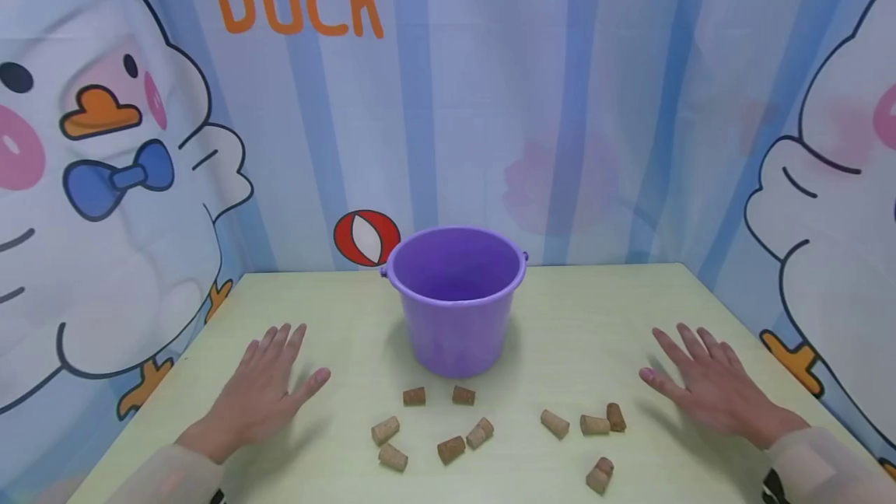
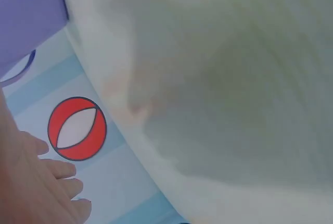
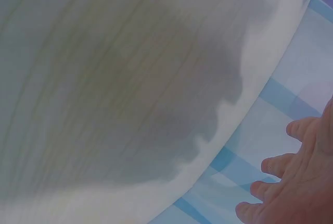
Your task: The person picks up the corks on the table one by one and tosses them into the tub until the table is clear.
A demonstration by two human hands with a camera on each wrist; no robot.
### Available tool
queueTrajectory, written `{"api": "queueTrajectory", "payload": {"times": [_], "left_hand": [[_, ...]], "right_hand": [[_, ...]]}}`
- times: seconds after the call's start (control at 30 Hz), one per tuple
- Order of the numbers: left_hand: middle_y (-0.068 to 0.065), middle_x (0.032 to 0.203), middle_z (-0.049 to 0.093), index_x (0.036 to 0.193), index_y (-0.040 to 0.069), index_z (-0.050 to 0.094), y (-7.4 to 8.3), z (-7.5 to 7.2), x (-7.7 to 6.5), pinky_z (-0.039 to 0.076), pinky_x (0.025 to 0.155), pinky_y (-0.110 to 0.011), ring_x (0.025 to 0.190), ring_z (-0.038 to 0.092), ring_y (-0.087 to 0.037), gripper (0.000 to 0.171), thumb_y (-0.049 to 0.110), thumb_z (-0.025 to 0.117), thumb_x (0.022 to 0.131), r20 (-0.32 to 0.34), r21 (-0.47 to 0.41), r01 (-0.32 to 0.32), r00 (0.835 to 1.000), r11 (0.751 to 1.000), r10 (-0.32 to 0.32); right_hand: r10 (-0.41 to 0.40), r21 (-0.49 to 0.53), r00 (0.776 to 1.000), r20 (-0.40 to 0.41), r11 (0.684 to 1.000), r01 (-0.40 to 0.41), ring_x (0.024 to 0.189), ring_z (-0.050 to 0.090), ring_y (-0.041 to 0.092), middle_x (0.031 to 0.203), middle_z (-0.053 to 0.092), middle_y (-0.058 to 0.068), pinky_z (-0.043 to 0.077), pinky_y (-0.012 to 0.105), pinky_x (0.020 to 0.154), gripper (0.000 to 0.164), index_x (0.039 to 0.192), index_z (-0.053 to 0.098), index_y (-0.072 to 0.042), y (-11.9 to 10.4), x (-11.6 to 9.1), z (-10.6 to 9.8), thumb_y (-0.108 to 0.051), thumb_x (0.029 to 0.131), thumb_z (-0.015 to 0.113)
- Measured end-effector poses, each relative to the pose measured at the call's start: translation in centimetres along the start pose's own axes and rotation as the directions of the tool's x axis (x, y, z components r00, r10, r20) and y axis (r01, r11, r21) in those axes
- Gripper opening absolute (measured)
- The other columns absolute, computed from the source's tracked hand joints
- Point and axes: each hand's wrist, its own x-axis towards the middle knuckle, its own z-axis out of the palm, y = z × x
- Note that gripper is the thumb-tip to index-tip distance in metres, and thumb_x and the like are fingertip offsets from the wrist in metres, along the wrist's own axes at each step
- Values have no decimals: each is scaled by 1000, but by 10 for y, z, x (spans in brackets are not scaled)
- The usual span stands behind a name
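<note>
Pale table (image 1: pixel 588 333) with corks (image 1: pixel 451 450), near edge unseen

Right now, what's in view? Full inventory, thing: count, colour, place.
bucket: 1, purple, standing on the table, towards the back
corks: at least 10, brown to tan, on the table in front of the bucket; the nearest may be two overlapping
table: 1, pale yellow-green, under the bucket and corks
backdrop: 1, blue striped, behind and at both sides
printed ducks: 2, white, backdrop's left and right sides
printed ball: 1, red and white, backdrop, left of the bucket
lettering "DUCK": 1, orange, backdrop, upper left
sleeves: 2, pale, lower corners
left grip: 1, bare, left of the bucket
right grip: 1, bare, right of the bucket
</note>
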Motion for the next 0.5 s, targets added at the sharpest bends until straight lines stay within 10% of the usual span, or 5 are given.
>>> {"api": "queueTrajectory", "payload": {"times": [0.5], "left_hand": [[-27, 164, 24, 162, -1, 19, 37, -7, 35, 12, 122, -64, 152, 17, -48, 92, 65, 41, 102, -58, -63, -28, 998, 998, 25]], "right_hand": [[-8, 23, 1000, 0, 1000, 8, 140, 15, 68, 158, 21, 41, 10, 81, 107, 81, 158, 34, 0, -6, -5, -1, -57, 102, 49]]}}
